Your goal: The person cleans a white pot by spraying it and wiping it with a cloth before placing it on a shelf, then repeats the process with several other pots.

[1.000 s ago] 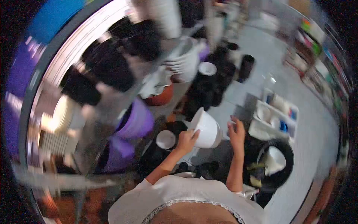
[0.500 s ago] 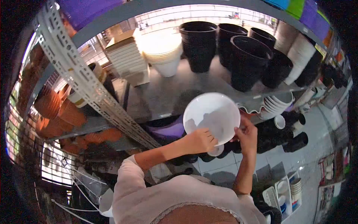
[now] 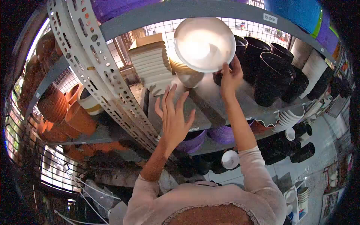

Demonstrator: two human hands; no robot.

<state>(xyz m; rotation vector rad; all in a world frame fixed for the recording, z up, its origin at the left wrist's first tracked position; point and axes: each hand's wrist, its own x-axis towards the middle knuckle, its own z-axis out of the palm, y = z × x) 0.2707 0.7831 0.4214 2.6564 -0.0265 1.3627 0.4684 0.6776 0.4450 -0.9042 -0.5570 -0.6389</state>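
Observation:
My right hand (image 3: 231, 80) grips the lower right rim of a round white plastic pot (image 3: 204, 45), raised above the shelf with bright light across its inside. A stack of cream-white pots (image 3: 189, 78) stands behind and below it, partly hidden. My left hand (image 3: 173, 118) is empty, its fingers spread before the shelf's front edge. Just beyond those fingertips is a stack of square cream pots (image 3: 150, 62).
Black pots (image 3: 275, 80) stand in stacks on the right of the grey shelf (image 3: 213, 103). A perforated metal post (image 3: 101, 82) rises at left, beside terracotta pots (image 3: 56, 105). Purple pots (image 3: 221, 134) sit below, and a shelf beam (image 3: 195, 15) crosses overhead.
My right hand has lifted the white pot up and away from me, to in front of the cream-white stack. The left hand has let go of it and opened, moving left.

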